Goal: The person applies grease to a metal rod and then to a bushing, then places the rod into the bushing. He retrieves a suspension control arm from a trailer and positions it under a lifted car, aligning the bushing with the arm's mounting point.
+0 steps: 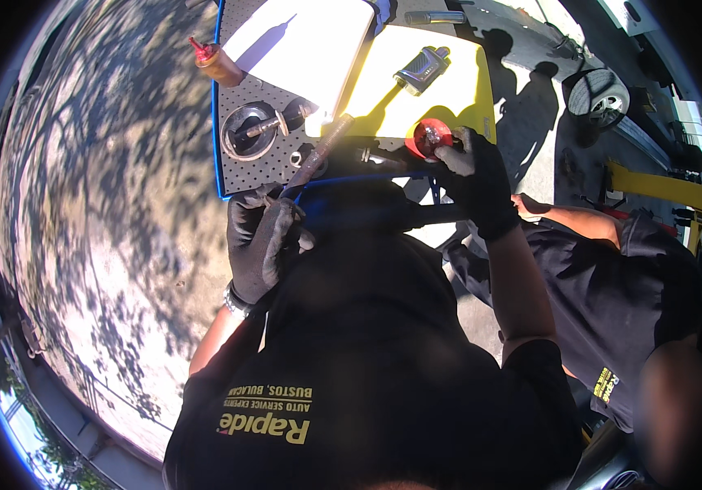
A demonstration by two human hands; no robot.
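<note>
My left hand (263, 241), in a black glove, is closed round a long brownish metal rod (315, 160) that slants up over the near edge of the perforated table (237, 173). In my right hand (478, 181), also gloved, is a small round red cup-like piece (430, 138), gripped at its right side. Something shiny shows inside it, too small to make out. Left of the rod, a round metal dish (230, 149) holds a shaft-like metal part (264, 128). A small metal ring (295, 160) and another metal part (379, 158) lie near the rod.
On the table are a brown bottle with a red nozzle (219, 65), a white sheet (298, 41), a yellow board (465, 82) and a dark handheld device (424, 70). A co-worker in a black shirt (612, 286) is close on my right. Beyond stands a wheel (598, 92).
</note>
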